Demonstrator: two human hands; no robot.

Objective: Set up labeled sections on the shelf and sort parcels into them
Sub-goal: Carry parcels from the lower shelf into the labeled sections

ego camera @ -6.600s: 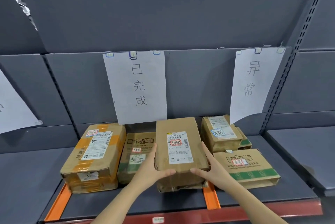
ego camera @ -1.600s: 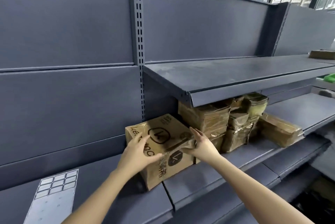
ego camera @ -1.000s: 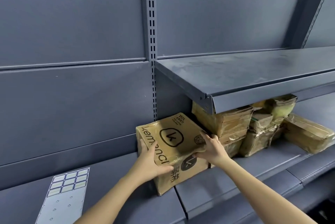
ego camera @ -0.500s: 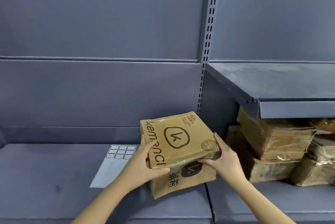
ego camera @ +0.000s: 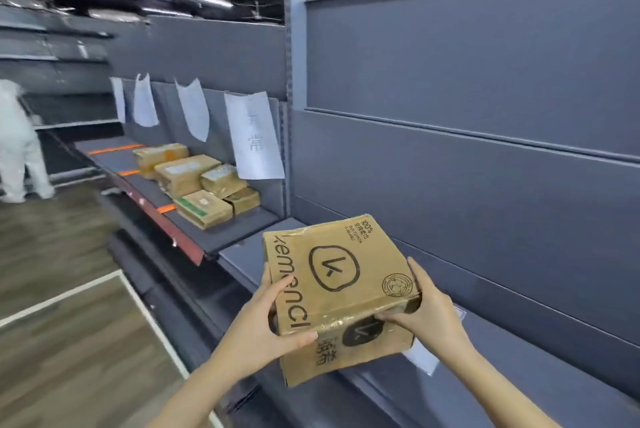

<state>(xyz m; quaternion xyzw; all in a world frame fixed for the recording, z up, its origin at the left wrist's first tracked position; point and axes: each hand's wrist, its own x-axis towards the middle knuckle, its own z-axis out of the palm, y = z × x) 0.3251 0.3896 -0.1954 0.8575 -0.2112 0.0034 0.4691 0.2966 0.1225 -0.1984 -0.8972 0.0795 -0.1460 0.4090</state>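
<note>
I hold a brown cardboard box with a black logo in front of me, lifted off the grey shelf. My left hand grips its left front corner, thumb on top. My right hand grips its right front edge. Further left along the shelf, several white paper labels hang on the back panel; the nearest label hangs above several sorted brown parcels.
A white sticker sheet lies on the shelf under the box. Orange dividers mark sections on the red-edged shelf. A person in white stands at the far left on the wooden floor.
I lifted the box off the shelf with both hands and turned left; the labelled sections and sorted parcels have come into view, and the stack of unsorted parcels is out of sight.
</note>
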